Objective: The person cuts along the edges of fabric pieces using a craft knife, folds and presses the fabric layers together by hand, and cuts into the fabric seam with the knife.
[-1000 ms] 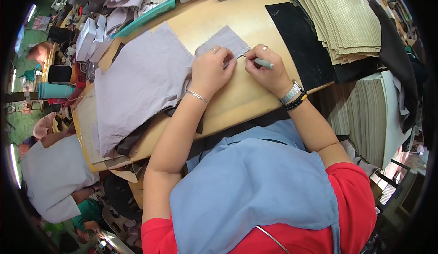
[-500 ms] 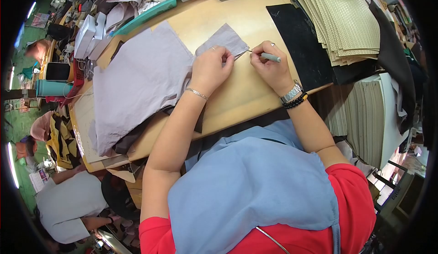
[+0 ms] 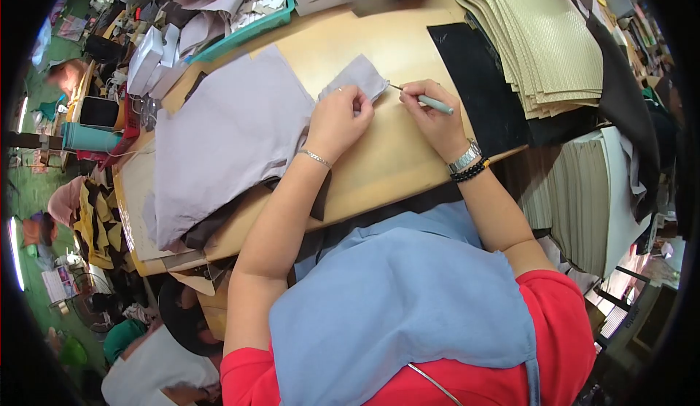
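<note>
My left hand (image 3: pixel 338 123) is closed on the near edge of a small mauve-grey fabric piece (image 3: pixel 360 73); its thumb and fingers are pinched together. In my right hand (image 3: pixel 440 123) is a pale green pen (image 3: pixel 437 105), its thin dark tip pointing left at the piece's right corner. I cannot tell whether the tip touches the fabric. A large sheet of the same mauve-grey fabric (image 3: pixel 226 129) lies left of my left hand, over some dark material.
The wooden table (image 3: pixel 408 41) bears a black sheet (image 3: pixel 481 78) and a stack of cream textured sheets (image 3: pixel 543 41) at right. A teal tray (image 3: pixel 251 34) of scraps and white boxes (image 3: pixel 146 56) stand at back left. A co-worker (image 3: pixel 160 366) is at lower left.
The small fabric piece has shifted and turned slightly in my left hand, and the pen tip has moved a little left and down. The co-worker at lower left has moved lower.
</note>
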Available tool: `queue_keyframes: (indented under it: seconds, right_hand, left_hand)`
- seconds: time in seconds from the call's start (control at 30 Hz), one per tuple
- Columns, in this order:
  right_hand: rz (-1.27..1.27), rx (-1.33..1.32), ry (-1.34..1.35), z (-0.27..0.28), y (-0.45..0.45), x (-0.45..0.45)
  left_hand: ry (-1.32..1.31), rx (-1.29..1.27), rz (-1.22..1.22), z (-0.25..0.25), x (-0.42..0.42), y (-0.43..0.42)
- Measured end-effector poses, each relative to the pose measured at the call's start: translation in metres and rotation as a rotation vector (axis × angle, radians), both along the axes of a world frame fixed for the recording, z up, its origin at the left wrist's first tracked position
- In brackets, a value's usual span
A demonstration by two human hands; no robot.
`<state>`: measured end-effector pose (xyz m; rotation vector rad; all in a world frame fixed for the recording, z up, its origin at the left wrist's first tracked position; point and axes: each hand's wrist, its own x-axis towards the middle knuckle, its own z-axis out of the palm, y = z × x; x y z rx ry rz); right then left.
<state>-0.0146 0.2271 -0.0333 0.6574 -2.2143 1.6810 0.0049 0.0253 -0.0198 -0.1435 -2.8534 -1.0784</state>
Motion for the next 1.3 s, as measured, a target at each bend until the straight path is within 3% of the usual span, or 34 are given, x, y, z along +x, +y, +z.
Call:
queue_keyframes:
  seconds: [0.3, 0.4, 0.6, 0.83, 1.3]
  right_hand:
    - [-0.100, -0.069, -0.132, 0.000, 0.005, -0.020]
    - [-0.093, -0.202, -0.164, 0.004, 0.002, -0.016]
    - [0.159, 0.010, 0.112, -0.004, 0.000, -0.001]
    - [0.172, 0.038, 0.047, -0.004, -0.002, 0.001]
    - [-0.053, -0.022, -0.092, 0.000, -0.002, -0.006]
  left_hand:
    - [-0.045, 0.049, -0.028, 0.005, 0.006, -0.001]
    - [-0.015, 0.062, -0.023, -0.001, 0.005, -0.004]
    - [0.039, 0.042, 0.017, -0.003, 0.006, 0.001]
    - [0.084, -0.020, 0.028, -0.005, 0.008, 0.004]
    - [0.009, -0.029, -0.027, 0.001, 0.007, 0.000]
